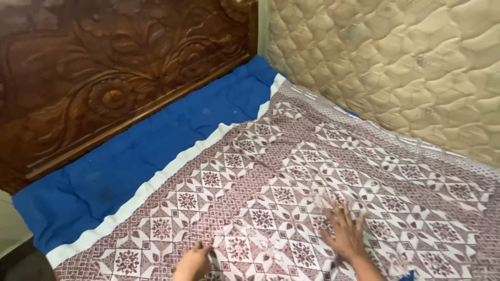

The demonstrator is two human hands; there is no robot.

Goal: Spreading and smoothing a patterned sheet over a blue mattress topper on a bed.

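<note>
— What have I got under my hands here?

— Both are on the patterned sheet (312,171), a maroon-and-white woven cloth with square flower and diamond motifs and a plain white border. It lies over the blue mattress (156,151), covering most of it; a blue strip shows bare along the carved wooden headboard (104,73). A quilted beige mattress (396,67) leans upright on the far side.

— And the fingers?

— My right hand (346,234) lies flat, fingers spread wide on the cloth, holding nothing. My left hand (191,264) sits at the bottom edge of view, fingers curled down onto the sheet; I cannot tell whether it pinches any fabric.

— What could go wrong?

— I judge the sheet already sits skewed, its white border running slantwise to the headboard. Pushing harder with one palm could drag it further askew or bunch ripples between my hands. The far edge, tucked against the leaning mattress, might also pull loose.
</note>
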